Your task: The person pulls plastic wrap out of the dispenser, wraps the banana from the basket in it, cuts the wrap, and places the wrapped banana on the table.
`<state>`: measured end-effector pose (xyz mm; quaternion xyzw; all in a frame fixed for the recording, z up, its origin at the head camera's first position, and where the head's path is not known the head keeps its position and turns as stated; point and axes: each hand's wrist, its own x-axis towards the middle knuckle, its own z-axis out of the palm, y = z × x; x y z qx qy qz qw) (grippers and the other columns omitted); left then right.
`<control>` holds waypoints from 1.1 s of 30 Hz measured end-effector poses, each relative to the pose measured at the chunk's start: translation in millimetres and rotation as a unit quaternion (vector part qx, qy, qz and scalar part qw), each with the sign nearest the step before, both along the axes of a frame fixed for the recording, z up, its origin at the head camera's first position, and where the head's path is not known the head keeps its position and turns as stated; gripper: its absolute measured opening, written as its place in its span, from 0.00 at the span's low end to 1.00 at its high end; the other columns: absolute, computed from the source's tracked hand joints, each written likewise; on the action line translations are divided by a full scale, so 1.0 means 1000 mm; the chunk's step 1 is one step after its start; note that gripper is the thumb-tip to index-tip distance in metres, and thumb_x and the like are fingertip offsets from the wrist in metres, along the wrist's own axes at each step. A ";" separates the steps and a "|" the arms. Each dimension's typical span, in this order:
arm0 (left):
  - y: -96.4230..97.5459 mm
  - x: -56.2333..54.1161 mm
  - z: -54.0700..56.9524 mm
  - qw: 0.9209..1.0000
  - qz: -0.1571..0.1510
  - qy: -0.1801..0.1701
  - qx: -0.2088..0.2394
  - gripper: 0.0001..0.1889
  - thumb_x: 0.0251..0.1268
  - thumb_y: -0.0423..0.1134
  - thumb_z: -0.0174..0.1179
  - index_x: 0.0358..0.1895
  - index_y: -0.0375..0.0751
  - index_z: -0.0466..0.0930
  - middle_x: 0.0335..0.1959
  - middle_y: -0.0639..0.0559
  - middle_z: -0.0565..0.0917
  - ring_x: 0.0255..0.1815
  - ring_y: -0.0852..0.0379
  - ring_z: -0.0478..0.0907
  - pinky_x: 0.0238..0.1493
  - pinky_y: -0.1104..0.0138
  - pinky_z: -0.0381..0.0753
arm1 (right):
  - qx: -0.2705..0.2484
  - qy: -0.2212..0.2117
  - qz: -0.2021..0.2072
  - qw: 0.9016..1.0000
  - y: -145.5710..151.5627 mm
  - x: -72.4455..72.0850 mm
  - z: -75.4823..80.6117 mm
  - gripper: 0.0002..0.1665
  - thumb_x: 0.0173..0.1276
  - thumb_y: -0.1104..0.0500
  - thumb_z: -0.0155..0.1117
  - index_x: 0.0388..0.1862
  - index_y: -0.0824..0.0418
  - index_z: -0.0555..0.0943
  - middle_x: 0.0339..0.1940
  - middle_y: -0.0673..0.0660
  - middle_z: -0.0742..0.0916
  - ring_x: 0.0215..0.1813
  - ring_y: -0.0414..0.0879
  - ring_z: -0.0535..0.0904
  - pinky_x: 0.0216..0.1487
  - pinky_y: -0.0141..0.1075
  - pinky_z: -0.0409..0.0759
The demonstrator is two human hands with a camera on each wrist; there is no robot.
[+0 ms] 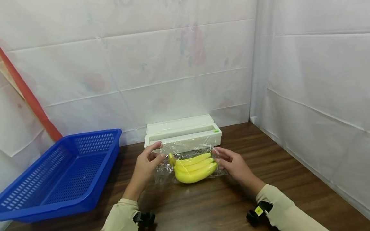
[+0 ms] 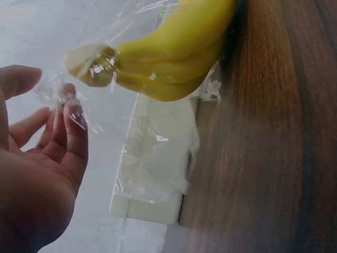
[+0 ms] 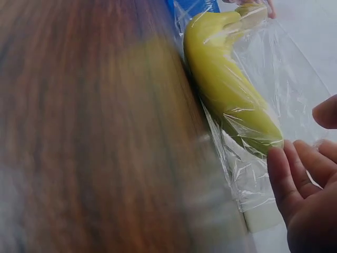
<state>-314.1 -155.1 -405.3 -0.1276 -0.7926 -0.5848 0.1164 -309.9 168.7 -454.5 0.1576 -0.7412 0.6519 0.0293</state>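
A bunch of yellow bananas [image 1: 195,171] lies inside clear plastic film [image 1: 185,147] on the wooden table, stem to the left and tips to the right. My left hand [image 1: 145,165] is at the stem end. In the left wrist view its fingertips [image 2: 75,110] touch the loose film, while the thumb stands apart from them. At the banana tips is my right hand [image 1: 235,163]. Its fingers [image 3: 278,163] rest against the film there, with a gap between them and the thumb in the right wrist view.
A long white box [image 1: 185,138] with its lid raised stands behind the bananas, against the sheeted wall. To the left is a blue perforated basket [image 1: 101,179]. A red strip [image 1: 31,99] slants down behind it. A second sheeted wall [image 1: 315,112] borders the table's right side.
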 end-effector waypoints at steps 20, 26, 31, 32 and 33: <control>-0.001 0.002 -0.010 0.993 -0.047 -0.053 -0.097 0.31 0.65 0.46 0.69 0.70 0.41 0.74 0.66 0.42 0.76 0.55 0.48 0.79 0.45 0.66 0.81 | 0.015 -0.002 -0.013 1.000 -0.004 0.003 0.000 0.26 0.74 0.67 0.59 0.69 0.69 0.71 0.63 0.66 0.81 0.51 0.55 0.84 0.40 0.41 0.85; 0.000 0.002 -0.013 0.994 -0.066 -0.061 -0.067 0.29 0.66 0.43 0.68 0.68 0.39 0.75 0.59 0.41 0.80 0.39 0.48 0.83 0.39 0.59 0.85 | -0.005 -0.009 -0.014 1.000 -0.004 0.003 0.000 0.26 0.74 0.67 0.59 0.69 0.69 0.71 0.62 0.66 0.82 0.48 0.55 0.85 0.39 0.42 0.85; 0.003 0.005 -0.015 0.995 -0.059 -0.058 -0.058 0.26 0.67 0.39 0.67 0.67 0.38 0.75 0.49 0.42 0.84 0.35 0.44 0.84 0.36 0.60 0.85 | -0.022 -0.005 -0.014 1.000 -0.003 0.004 -0.001 0.24 0.74 0.66 0.59 0.67 0.69 0.73 0.59 0.66 0.83 0.43 0.51 0.86 0.37 0.41 0.84; 0.003 0.006 -0.015 0.995 -0.057 -0.054 -0.060 0.26 0.67 0.38 0.66 0.67 0.37 0.76 0.48 0.42 0.84 0.35 0.43 0.84 0.35 0.60 0.85 | -0.027 -0.003 -0.017 0.999 -0.004 0.004 -0.001 0.23 0.74 0.66 0.59 0.66 0.69 0.73 0.58 0.66 0.84 0.42 0.51 0.86 0.36 0.41 0.84; 0.004 0.006 -0.015 0.995 -0.055 -0.050 -0.061 0.25 0.67 0.37 0.66 0.67 0.37 0.76 0.47 0.42 0.84 0.34 0.44 0.84 0.35 0.60 0.85 | -0.031 -0.001 -0.020 0.999 -0.004 0.005 -0.001 0.22 0.74 0.66 0.59 0.65 0.70 0.74 0.56 0.66 0.85 0.40 0.50 0.86 0.35 0.40 0.84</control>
